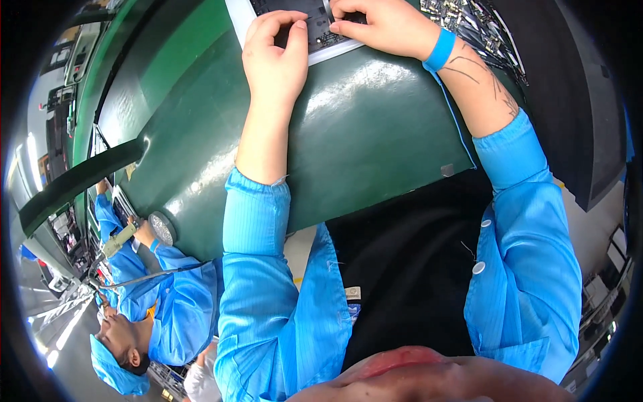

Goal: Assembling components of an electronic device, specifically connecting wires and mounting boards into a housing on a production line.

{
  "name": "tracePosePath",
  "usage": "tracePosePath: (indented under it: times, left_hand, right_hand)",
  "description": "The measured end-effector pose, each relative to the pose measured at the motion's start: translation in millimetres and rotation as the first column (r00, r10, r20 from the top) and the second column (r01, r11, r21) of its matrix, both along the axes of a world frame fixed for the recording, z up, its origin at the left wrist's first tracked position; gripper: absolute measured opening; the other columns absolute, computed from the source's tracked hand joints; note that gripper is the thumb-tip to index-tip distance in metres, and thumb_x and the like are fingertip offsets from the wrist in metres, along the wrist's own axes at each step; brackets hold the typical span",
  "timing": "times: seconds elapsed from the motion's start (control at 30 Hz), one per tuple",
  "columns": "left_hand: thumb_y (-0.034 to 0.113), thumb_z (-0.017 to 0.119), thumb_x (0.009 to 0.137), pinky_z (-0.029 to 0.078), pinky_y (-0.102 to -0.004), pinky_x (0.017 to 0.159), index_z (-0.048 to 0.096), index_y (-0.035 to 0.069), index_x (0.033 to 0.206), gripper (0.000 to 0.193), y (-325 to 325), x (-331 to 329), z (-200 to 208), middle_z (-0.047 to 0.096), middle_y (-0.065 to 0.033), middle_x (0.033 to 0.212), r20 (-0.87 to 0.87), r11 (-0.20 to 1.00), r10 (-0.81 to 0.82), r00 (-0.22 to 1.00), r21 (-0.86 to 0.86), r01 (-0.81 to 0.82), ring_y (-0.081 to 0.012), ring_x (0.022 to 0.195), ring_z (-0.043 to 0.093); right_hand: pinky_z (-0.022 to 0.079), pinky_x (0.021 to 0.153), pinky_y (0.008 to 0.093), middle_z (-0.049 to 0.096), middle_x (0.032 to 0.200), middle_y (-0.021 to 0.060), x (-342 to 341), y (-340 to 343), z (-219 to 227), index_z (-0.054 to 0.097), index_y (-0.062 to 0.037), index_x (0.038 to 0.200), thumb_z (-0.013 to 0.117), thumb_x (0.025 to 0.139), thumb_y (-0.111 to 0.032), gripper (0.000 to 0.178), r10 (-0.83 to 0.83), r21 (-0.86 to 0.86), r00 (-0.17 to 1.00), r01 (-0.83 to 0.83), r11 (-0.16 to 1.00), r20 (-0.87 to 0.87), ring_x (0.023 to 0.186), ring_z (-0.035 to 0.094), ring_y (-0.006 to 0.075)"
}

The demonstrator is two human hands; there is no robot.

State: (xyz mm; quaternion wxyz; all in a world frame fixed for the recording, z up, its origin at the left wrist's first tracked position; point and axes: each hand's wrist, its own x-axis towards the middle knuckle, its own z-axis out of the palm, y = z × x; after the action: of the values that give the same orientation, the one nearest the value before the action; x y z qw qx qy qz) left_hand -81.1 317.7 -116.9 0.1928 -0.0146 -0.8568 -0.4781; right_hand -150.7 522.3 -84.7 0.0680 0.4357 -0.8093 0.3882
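Note:
A dark circuit board (315, 27) lies on a white tray (238, 20) at the top edge of the green workbench (362, 134). My left hand (273, 57) rests on the board's near left side, fingers curled and pressing down on it. My right hand (385, 27) holds the board's right part, fingertips pinched on a small piece near its middle. A blue band (440, 49) circles my right wrist. Both sleeves are blue. Much of the board is cut off by the frame's top.
A rack of several dark circuit boards (479, 30) sits at the top right. At the left a co-worker in blue (167, 301) holds a tool (117, 241) next to a round metal part (161, 228). A dark bar (74, 184) crosses the bench's left edge.

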Motion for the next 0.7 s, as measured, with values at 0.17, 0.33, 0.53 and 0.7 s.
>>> tracePosePath:
  times: [0.17, 0.33, 0.53, 0.7]
  left_hand:
    - [0.016, 0.071, 0.09, 0.05, -0.0376, 0.1, 0.073, 0.008, 0.111, 0.023, 3, 3, 9, 0.067, -0.0122, 0.121, -0.02, 0.983, 0.108, 0.994, -0.148, -0.11, -0.0272, 0.112, 0.065]
    - [0.002, 0.068, 0.082, 0.049, -0.0431, 0.099, 0.061, 0.002, 0.118, 0.037, 7, 2, 23, 0.061, -0.0193, 0.114, -0.024, 0.948, 0.159, 0.987, -0.275, -0.159, -0.0363, 0.109, 0.061]
    - [0.003, 0.069, 0.082, 0.049, -0.0434, 0.098, 0.061, 0.001, 0.118, 0.037, 5, 2, 22, 0.062, -0.0199, 0.113, 0.019, 0.955, 0.159, 0.987, -0.256, -0.149, -0.0367, 0.108, 0.061]
    - [0.013, 0.071, 0.088, 0.048, -0.0414, 0.101, 0.064, 0.004, 0.12, 0.034, -16, -4, 0, 0.065, -0.0161, 0.121, -0.153, 0.88, 0.161, 0.975, -0.425, -0.212, -0.032, 0.114, 0.062]
  right_hand:
    - [0.052, 0.08, 0.0441, 0.067, 0.085, 0.014, 4, -1, 2, 0.07, -0.003, 0.079, 0.079, 0.079, -0.018, 0.018, -0.027, 0.027, 1.0, 0.027, 0.999, 0.001, 0.087, 0.065, 0.0354]
    - [0.053, 0.08, 0.0429, 0.068, 0.085, 0.0131, 8, -2, 4, 0.071, -0.0032, 0.079, 0.08, 0.078, -0.017, 0.016, -0.068, 0.004, 0.998, 0.068, 0.998, 0.011, 0.087, 0.065, 0.0336]
    - [0.053, 0.079, 0.0426, 0.068, 0.084, 0.012, 10, -6, 2, 0.071, -0.0037, 0.08, 0.081, 0.076, -0.017, 0.017, -0.107, 0.035, 0.994, 0.107, 0.994, 0.023, 0.087, 0.065, 0.0327]
    - [0.052, 0.08, 0.0423, 0.067, 0.083, 0.0116, 9, -7, 5, 0.071, -0.0045, 0.079, 0.082, 0.075, -0.018, 0.018, -0.131, -0.01, 0.991, 0.131, 0.991, -0.005, 0.087, 0.064, 0.0325]
